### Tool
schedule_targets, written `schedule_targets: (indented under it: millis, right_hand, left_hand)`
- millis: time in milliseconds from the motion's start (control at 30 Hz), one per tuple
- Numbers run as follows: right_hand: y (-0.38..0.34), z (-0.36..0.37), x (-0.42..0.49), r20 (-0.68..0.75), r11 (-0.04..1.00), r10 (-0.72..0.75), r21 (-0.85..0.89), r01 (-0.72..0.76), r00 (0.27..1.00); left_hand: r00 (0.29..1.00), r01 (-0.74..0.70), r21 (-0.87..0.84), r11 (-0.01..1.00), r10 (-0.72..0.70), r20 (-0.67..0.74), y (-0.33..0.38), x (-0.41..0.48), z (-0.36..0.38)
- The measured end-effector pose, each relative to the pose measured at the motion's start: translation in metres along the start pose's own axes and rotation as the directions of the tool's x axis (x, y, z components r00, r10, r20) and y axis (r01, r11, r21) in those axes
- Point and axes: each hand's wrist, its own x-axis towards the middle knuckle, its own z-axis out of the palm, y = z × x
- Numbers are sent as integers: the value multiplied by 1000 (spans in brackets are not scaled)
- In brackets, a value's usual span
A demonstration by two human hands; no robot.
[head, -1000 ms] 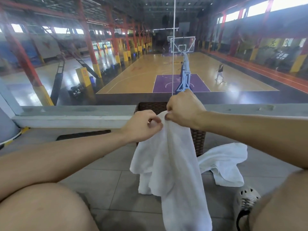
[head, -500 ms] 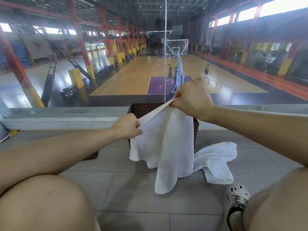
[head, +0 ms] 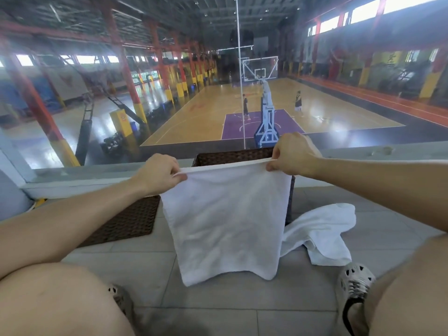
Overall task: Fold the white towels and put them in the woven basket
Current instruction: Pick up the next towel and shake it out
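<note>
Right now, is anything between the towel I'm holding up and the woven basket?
Nothing visible does. The left hand and right hand hold the towel just in front of the basket; the second towel lies aside on the floor.

Centre: hanging towel (head: 225, 221) in front of woven basket (head: 232, 156); second towel (head: 322, 235) on floor (head: 218, 309) right of basket; flat woven mat (head: 126, 220) left.

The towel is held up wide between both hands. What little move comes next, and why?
Probably bring the left hand across to the right hand so the top corners meet, halving the towel. Each hand pinches one top corner, the towel hangs flat and unfolded, and the woven basket waits just behind it.
</note>
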Motion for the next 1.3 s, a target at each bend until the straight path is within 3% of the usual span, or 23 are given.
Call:
schedule_targets:
  millis: [100, 167, 267, 333, 467, 533, 633, 667, 700, 767, 833, 967, 1100, 1167, 1300]
  right_hand:
    - [1, 9, -4, 37, 1000, -12, 4, 12, 999]
    - [0, 12, -5, 47, 999, -34, 11, 34, 998]
    - [5, 10, -3, 24, 998, -57, 14, 57, 998]
    - [11, 10, -5, 65, 999, -54, 14, 53, 996]
    - [16, 10, -9, 24, 998, -36, 54, 35, 999]
    - [16, 7, -8, -3, 997, -35, 70, 35, 999]
    - [23, 5, -7, -24, 997, -16, 74, 18, 1000]
    - [25, 5, -7, -37, 996, -7, 88, 10, 999]
    - [26, 5, -7, -59, 994, -1, 107, 7, 998]
    - [22, 5, -5, -110, 989, -8, 147, 25, 994]
    - [16, 6, -4, -148, 985, -40, 163, 64, 988]
    - [15, 7, -2, -160, 972, -55, 218, 89, 986]
    - [23, 10, -2, -95, 971, -40, 232, 62, 995]
    - [27, 12, -3, -89, 971, -31, 232, 51, 996]
    - [25, 13, -6, -62, 980, -48, 189, 60, 997]
  left_hand:
    - [983, -115, 143, 983, 91, 162, -5, -11, -2]
    - [979, -126, 189, 974, 92, 180, -12, -15, 0]
    - [999, 40, -24, 999, -40, 0, -24, -14, 1]
    - [993, 103, -178, 979, -112, -41, -26, -16, -1]
    - [986, -95, 56, 994, 87, 142, -19, -26, 0]
    - [995, -11, -27, 1000, 13, 98, -20, -26, 2]
    - [977, 208, -317, 925, -214, 17, -22, -23, -2]
    - [977, 205, -316, 926, -211, 14, -22, -23, -4]
    - [990, 137, -237, 962, -139, 10, -24, -23, -6]
    - [992, -33, 89, 995, 22, 127, -25, -26, -4]
    - [966, -102, 261, 960, 33, 258, -27, -31, 3]
    - [944, 83, 73, 994, -102, 313, -24, -34, 9]
    - [911, 303, -250, 920, -204, 358, -24, -28, 5]
    - [913, 311, -329, 891, -184, 364, -24, -27, 1]
    - [920, 241, -257, 936, -136, 368, -24, -28, -3]
